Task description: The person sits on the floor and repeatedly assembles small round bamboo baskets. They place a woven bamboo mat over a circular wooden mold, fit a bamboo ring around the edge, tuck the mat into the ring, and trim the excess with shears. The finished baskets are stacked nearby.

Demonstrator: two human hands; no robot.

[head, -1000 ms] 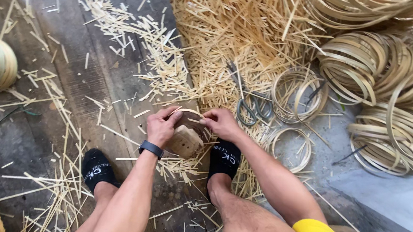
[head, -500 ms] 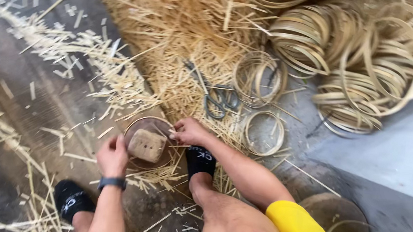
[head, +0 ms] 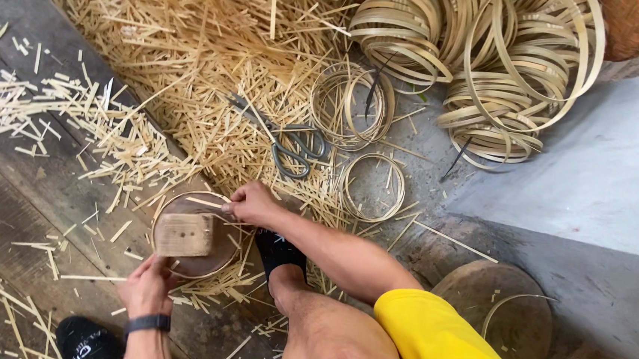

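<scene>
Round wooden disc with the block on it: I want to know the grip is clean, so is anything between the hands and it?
Nothing visible: left hand and right hand touch the disc rim directly.

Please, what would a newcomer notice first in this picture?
First, the two hands at the bottom centre: the left hand and right hand grip a round brown wooden disc with a block on it. Pale bamboo offcuts cover the floor above, and stacked bamboo hoops fill the upper right.
</scene>
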